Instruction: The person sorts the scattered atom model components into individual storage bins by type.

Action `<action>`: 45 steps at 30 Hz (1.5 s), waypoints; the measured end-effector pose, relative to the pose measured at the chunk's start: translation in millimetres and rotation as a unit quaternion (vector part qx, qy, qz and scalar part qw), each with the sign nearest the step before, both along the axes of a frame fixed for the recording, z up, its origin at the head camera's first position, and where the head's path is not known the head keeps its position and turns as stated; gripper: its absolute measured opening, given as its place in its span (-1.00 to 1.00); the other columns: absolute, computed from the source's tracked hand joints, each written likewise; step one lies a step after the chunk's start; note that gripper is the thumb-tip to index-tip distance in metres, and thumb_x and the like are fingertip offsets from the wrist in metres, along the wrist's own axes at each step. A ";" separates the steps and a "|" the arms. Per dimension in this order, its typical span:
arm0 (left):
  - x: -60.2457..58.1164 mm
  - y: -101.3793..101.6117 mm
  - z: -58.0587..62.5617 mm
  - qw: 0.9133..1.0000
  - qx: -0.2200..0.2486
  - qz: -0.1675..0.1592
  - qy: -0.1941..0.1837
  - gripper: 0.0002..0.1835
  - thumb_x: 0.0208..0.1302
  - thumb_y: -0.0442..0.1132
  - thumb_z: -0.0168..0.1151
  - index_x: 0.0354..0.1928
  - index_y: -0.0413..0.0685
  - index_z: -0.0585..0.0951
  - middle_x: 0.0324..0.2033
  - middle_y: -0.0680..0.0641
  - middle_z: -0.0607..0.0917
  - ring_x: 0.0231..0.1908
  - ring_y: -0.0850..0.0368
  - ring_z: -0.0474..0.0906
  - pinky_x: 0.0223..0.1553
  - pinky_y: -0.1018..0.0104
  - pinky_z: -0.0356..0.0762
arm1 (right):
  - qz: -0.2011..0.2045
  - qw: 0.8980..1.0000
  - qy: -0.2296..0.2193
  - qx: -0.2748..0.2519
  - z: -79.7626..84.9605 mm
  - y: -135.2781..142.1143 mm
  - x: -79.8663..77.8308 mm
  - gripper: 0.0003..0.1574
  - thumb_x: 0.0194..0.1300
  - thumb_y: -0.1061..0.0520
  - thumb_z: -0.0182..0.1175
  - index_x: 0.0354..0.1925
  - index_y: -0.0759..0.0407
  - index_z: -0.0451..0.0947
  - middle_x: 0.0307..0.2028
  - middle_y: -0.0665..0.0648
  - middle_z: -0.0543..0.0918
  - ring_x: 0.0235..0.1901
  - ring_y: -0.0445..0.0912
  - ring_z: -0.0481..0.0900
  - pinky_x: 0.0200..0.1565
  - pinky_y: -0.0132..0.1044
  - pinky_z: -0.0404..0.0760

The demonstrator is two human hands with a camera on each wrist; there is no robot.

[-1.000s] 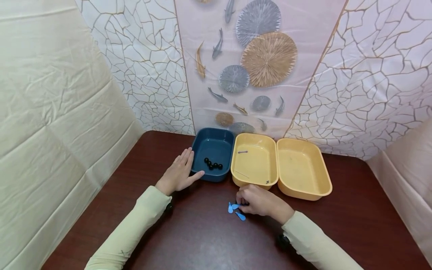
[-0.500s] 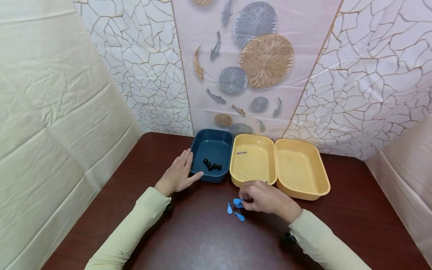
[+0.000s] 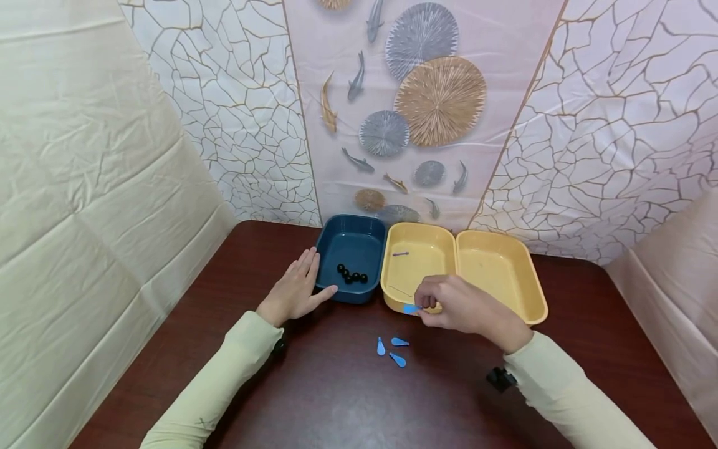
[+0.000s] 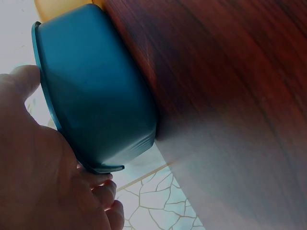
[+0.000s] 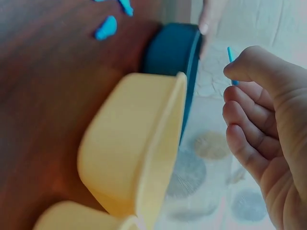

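Note:
My right hand [image 3: 465, 305] pinches a small flat blue teardrop-shaped piece [image 3: 411, 308] between thumb and fingers, raised at the front edge of the middle yellow bin [image 3: 417, 274]. In the right wrist view the piece [image 5: 230, 53] shows edge-on past the thumb. Three similar blue pieces [image 3: 398, 360] lie on the table before the bins. Along the near left corner of the dark blue bin [image 3: 353, 243], my left hand [image 3: 291, 288] rests with fingers straight, touching its rim. Several shiny black balls [image 3: 349, 275] sit inside that bin.
A second yellow bin [image 3: 499, 268] stands at the right of the row. Inside the middle bin lie a small purple bar [image 3: 401, 254] and a thin stick [image 3: 400, 290]. Patterned cloth [image 3: 258, 125] hangs close behind the bins; the dark table [image 3: 336, 399] spreads in front.
My right hand has picked up one blue piece from the group and carried it up and to the right, toward the middle yellow bin. The left hand stays in place.

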State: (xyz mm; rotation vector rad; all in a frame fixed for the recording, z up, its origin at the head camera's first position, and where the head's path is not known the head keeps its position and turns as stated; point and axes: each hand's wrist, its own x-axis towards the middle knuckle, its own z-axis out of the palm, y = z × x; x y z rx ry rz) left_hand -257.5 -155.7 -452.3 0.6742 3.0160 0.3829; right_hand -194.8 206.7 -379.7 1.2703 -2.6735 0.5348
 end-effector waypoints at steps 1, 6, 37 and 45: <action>0.0 -0.1 -0.1 1.000 0.001 -0.001 0.001 0.04 0.56 0.36 -0.07 0.67 -0.34 -0.04 0.69 -0.32 -0.04 0.69 -0.27 -0.11 0.67 -0.18 -0.03 | -0.004 1.000 0.005 -0.001 3.6 2.5 -0.8 -0.87 0.18 0.26 0.48 -0.33 0.05 0.73 -0.40 -0.08 0.66 -0.38 -0.25 0.58 -0.29 -0.42 0.66; 0.3 -0.6 -0.4 1.000 0.006 -0.003 0.001 0.04 0.56 0.36 -0.06 0.66 -0.35 -0.03 0.69 -0.32 -0.05 0.70 -0.27 -0.11 0.67 -0.18 -0.04 | -0.020 1.000 0.018 -0.011 20.6 15.8 -5.1 -0.82 0.17 0.27 0.49 -0.36 0.02 0.69 -0.41 -0.14 0.65 -0.38 -0.26 0.59 -0.29 -0.38 0.67; -0.7 -0.7 0.5 1.000 0.007 -0.007 -0.001 0.04 0.56 0.36 -0.07 0.67 -0.34 -0.04 0.69 -0.33 -0.05 0.69 -0.28 -0.11 0.67 -0.19 -0.04 | -0.181 0.983 0.020 -0.026 3.5 123.0 -48.2 -0.81 0.12 0.29 0.48 -0.45 0.04 0.69 -0.53 -0.12 0.68 -0.49 -0.31 0.58 -0.41 -0.38 0.62; 0.0 -0.8 -0.4 1.000 0.005 -0.002 -0.002 0.05 0.55 0.37 -0.07 0.67 -0.34 -0.04 0.69 -0.32 -0.05 0.69 -0.27 -0.11 0.67 -0.18 -0.03 | -0.201 0.979 -0.037 -0.010 -42.3 135.8 -59.1 -0.85 0.19 0.28 0.47 -0.43 0.08 0.69 -0.48 -0.06 0.72 -0.44 -0.28 0.62 -0.36 -0.36 0.64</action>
